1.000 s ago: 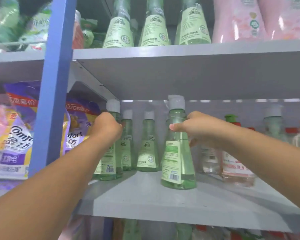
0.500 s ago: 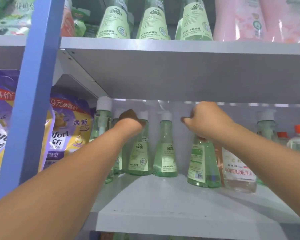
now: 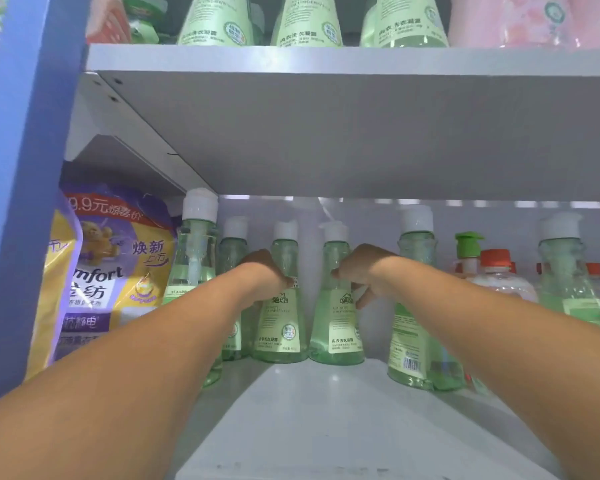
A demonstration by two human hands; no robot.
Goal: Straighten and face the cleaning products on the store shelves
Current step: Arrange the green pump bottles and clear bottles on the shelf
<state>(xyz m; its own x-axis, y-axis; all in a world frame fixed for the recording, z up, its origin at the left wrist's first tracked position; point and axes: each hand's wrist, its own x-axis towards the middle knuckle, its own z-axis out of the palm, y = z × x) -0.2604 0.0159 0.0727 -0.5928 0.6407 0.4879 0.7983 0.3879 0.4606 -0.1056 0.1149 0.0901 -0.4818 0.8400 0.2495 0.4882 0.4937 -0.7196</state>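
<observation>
deep on the grey shelf (image 3: pixel 326 410), under the upper board, the left hand (image 3: pixel 265 277) curls its fingers round one green laundry gel bottle (image 3: pixel 280 327) while the right hand (image 3: pixel 361 271) grips its upright neighbour (image 3: pixel 336 327), both labels facing forward.

Six green bottles (image 3: pixel 279 327) on the lower shelf (three above), two hands (image 3: pixel 361 271).

I see two green flask-shaped bottles with white caps upright and side by side at the back of the grey shelf (image 3: pixel 326 403), labels facing me, the left bottle (image 3: pixel 280 327) gripped by my left hand (image 3: pixel 264 275) and the right bottle (image 3: pixel 336 327) by my right hand (image 3: pixel 361 271).
</observation>
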